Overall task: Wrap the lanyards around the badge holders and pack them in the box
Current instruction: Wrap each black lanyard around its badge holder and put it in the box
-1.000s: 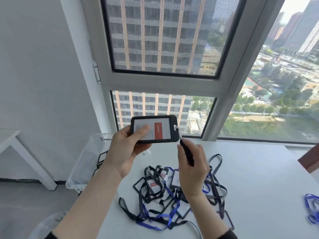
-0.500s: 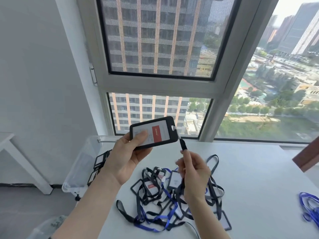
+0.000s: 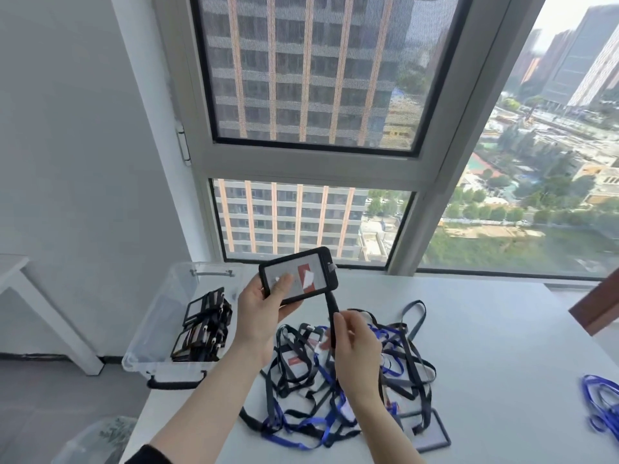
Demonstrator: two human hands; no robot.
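Black badge holder (image 3: 316,264) gripped in left hand (image 3: 261,309), raised above white table (image 3: 485,329). Black lanyard (image 3: 331,304) hanging from it, pinched by right hand (image 3: 355,343) over pile (image 3: 301,366). Clear box (image 3: 160,316) at left, wrapped holders (image 3: 204,329) inside.

- On the table (image 3: 485,329) before me, a pile of lanyards and badge holders (image 3: 335,380) lies in the middle.
- The box (image 3: 157,316) sits at the table's left end, and I see wrapped holders (image 3: 204,326) inside it.
- My left hand (image 3: 261,306) holds one badge holder (image 3: 298,279) above the table, between box and pile.
- My right hand (image 3: 355,343), below and to the right, pinches its lanyard (image 3: 331,309) over the pile.
- More straps (image 3: 599,406) lie at the far right edge, well apart from the pile.
- The window (image 3: 311,169) stands behind the table.
- A side table (image 3: 13,266) stands far left.
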